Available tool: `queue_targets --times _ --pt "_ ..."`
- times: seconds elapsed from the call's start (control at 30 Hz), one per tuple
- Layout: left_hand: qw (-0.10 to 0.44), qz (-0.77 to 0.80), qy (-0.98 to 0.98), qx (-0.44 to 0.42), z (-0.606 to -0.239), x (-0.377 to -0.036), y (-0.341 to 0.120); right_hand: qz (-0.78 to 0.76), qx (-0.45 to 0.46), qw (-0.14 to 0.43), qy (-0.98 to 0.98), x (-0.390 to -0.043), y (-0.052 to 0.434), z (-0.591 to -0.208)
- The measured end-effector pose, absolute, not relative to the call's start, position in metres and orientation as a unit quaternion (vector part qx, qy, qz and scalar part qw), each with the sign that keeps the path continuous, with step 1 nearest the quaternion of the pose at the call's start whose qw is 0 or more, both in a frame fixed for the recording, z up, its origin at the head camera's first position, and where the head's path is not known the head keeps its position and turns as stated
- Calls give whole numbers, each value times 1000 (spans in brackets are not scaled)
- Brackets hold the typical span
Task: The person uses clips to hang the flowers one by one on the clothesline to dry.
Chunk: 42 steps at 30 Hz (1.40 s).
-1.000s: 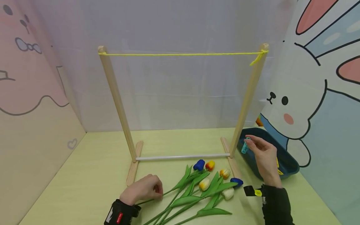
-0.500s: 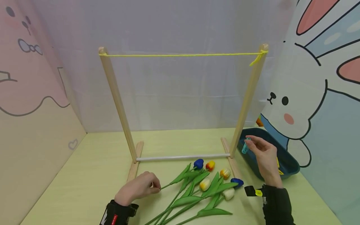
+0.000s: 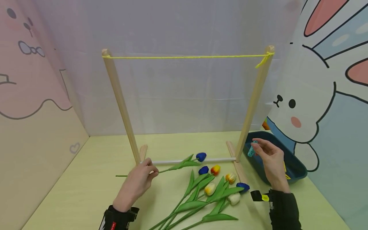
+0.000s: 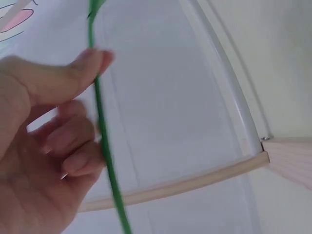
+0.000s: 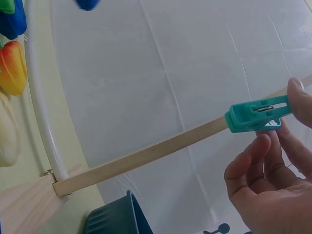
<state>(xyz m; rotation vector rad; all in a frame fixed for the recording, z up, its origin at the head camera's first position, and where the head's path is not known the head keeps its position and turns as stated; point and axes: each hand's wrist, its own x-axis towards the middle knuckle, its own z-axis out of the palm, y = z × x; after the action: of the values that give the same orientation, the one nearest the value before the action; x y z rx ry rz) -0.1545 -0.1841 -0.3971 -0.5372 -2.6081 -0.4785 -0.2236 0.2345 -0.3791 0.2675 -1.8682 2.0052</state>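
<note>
My left hand (image 3: 138, 177) pinches the green stem of a blue artificial tulip (image 3: 201, 157) between thumb and fingertips. The bloom points right and overlaps the frame's white crossbar (image 3: 218, 159) in the head view; the stem's tail sticks out left of the hand. In the left wrist view the stem (image 4: 102, 117) runs past the curled fingers. My right hand (image 3: 270, 161) pinches a teal clothespin (image 5: 256, 113) by its handle end, near the dark bin (image 3: 262, 135). Below, several tulips with blue, white, yellow and red-orange blooms (image 3: 215, 170) lie bunched on the table.
A wooden frame with a left post (image 3: 120, 99) and a right post (image 3: 254, 100) stands mid-table. A yellow string (image 3: 184, 57) is tied across its top. Yellow pieces lie inside the bin at right. Cartoon-printed sheets (image 3: 304, 111) border the sides.
My left hand has lifted a blue tulip off the bunch, moving it up and away toward the frame. The right hand stays in place with the clothespin.
</note>
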Motion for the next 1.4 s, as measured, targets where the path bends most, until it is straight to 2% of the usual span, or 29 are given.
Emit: queue_targets --times 0.1,0.17,0.57,0.73,0.9,1.07,1.17,1.4 --pt "320 -123 -924 -168 -397 -157 -182 718 104 194 -660 -224 236 -380" --pt "367 -104 -911 -156 -396 -158 -182 720 107 194 -658 -224 236 -380" --pt "517 -160 -835 -99 -396 -164 -185 726 110 193 -651 -224 236 -381" --pt "517 -229 -819 -95 -394 -164 -184 727 102 189 -653 -224 236 -379" --pt "492 -379 -773 -129 -395 -167 -185 726 95 189 -654 -224 236 -379" --pt "435 -530 -708 -171 -434 -188 -207 721 83 190 -661 -224 236 -379" --pt "417 -592 -667 -175 -442 -192 -214 720 79 192 -662 -224 236 -379" --pt "410 -657 -627 -85 -386 -159 -189 719 60 201 -663 -224 237 -378"
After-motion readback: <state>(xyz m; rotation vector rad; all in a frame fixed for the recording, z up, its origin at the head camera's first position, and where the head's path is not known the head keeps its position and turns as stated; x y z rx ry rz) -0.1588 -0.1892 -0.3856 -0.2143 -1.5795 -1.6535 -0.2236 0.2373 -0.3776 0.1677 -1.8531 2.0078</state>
